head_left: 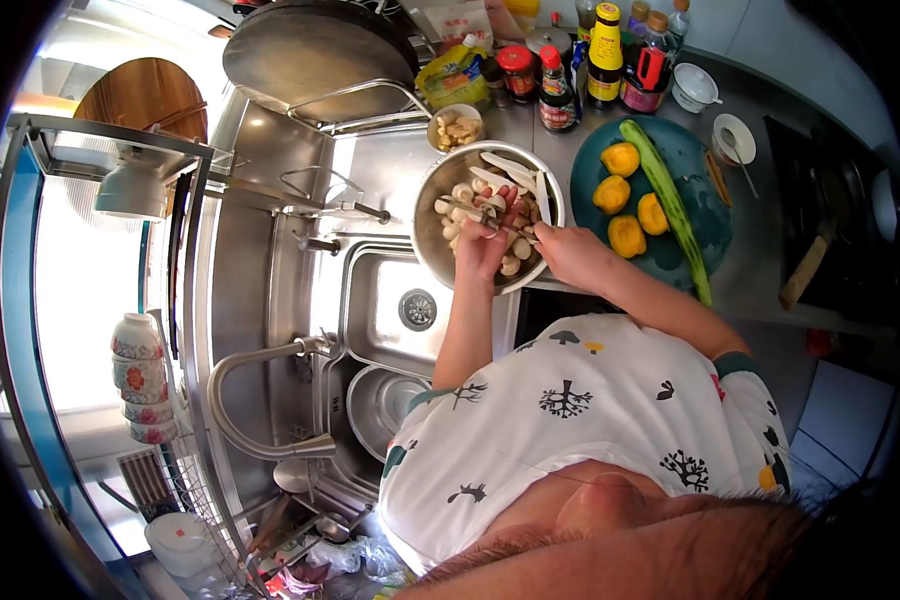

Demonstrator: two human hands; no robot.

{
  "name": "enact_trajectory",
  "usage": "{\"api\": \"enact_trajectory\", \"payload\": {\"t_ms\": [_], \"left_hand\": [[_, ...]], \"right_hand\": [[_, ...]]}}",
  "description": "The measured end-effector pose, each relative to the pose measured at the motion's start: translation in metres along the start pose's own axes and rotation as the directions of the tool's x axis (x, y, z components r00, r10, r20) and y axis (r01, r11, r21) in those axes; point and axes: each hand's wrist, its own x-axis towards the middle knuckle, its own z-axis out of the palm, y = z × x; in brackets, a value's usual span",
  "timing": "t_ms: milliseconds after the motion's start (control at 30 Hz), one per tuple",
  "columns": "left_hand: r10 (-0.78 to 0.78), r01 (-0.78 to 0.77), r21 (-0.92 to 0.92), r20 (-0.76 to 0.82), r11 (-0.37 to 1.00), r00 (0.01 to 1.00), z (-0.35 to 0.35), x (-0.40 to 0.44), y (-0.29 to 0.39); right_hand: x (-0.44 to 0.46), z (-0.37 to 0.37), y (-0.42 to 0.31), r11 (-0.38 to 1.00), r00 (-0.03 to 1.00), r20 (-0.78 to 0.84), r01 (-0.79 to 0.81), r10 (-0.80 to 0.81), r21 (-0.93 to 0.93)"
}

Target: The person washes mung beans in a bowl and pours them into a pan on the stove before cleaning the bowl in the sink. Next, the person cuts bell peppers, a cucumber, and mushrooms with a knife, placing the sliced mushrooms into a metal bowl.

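A steel bowl (432,250) holds round white mushrooms (457,215), long white slices (510,163) and brownish pieces. Over it, my left hand (484,245) is turned palm up with curled fingers around something small and brownish, too small to name. My right hand (570,255) is closed at the bowl's right rim, gripping what looks like a small knife (468,208). Its thin metal blade points left across my left hand; the handle is hidden in my fingers.
Right of the bowl, a dark green plate (592,165) carries several yellow fruits (627,236) and a long green vegetable (665,195). A small bowl (455,128), bottles (604,60) and jars stand behind. The sink (380,300) with its faucet (260,360) is left; the stove (840,230) is right.
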Motion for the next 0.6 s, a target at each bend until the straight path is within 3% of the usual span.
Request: {"api": "enact_trajectory", "payload": {"t_ms": [67,167,267,467,533,567,600], "left_hand": [[-0.005,0.005,0.008,0.005,1.0,1.0,-0.001,-0.003,0.002],[-0.072,0.073,-0.021,0.066,0.997,0.995,0.005,-0.008,0.004],[-0.115,0.112,0.036,0.067,0.993,0.991,0.009,-0.007,0.004],[-0.178,0.179,0.126,-0.018,0.976,0.984,0.001,0.006,0.0],[-0.118,0.158,0.318,-0.143,0.935,0.983,0.02,0.008,-0.002],[-0.043,0.024,0.74,0.007,0.672,0.999,-0.009,0.018,-0.006],[-0.042,0.024,0.74,0.006,0.673,0.999,0.002,0.017,-0.007]], "right_hand": [[0.004,-0.002,0.004,0.999,0.999,0.021,-0.035,0.035,0.039],[0.006,-0.005,0.019,0.953,0.997,0.024,-0.071,0.067,0.293],[0.006,-0.006,0.033,0.923,0.997,0.034,-0.083,0.076,0.375],[-0.002,-0.014,0.038,0.969,0.993,-0.08,-0.067,0.088,0.237],[-0.005,-0.013,0.037,0.978,0.99,-0.123,-0.043,0.069,0.204],[-0.005,-0.012,0.037,0.981,0.986,-0.156,-0.035,0.065,0.192],[-0.006,-0.011,0.036,0.984,0.98,-0.189,-0.026,0.06,0.178]]}}
